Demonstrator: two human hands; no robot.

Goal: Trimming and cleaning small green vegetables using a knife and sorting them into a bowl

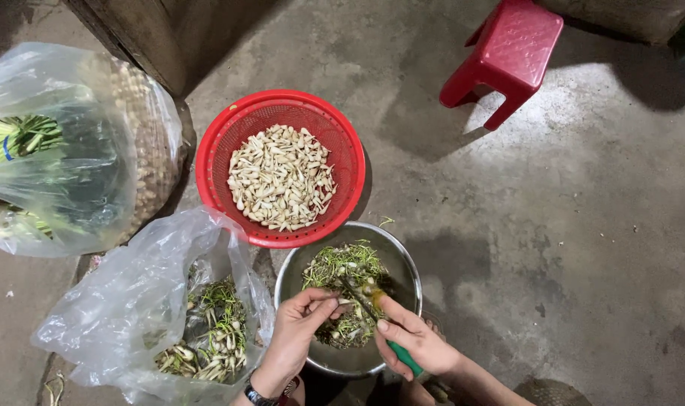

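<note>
The right hand (414, 338) is clamped around a knife (372, 312) with a green handle, thumb laid along the top, the handle running back toward the wrist and the blade slanting up and left over the steel bowl (410, 263). The left hand (301, 327) pinches a small bulb (341, 308) between thumb and fingertips, closed on it, and holds it right at the blade, so the two hands nearly meet above the near half of the bowl. The bulb lies just left of the knife hand; how its long axis runs I cannot tell, since the fingers hide most of it. The left hand is the one on it, the right reaches it only through the blade. Both forearms come up from the bottom edge of the view, the left wrist wearing a dark watch (261, 396), palms turned inward toward each other. Under the hands the bowl holds green and white trimmings (346, 263). Touching its far rim sits a red basket (214, 150) of cleaned white bulbs. Left of the bowl, an open clear bag (132, 301) holds untrimmed bulbs with roots. Farther left lies a second bag (79, 173) with green stalks. A red stool (508, 53) stands well apart on the concrete floor (583, 225), toward the far right.
</note>
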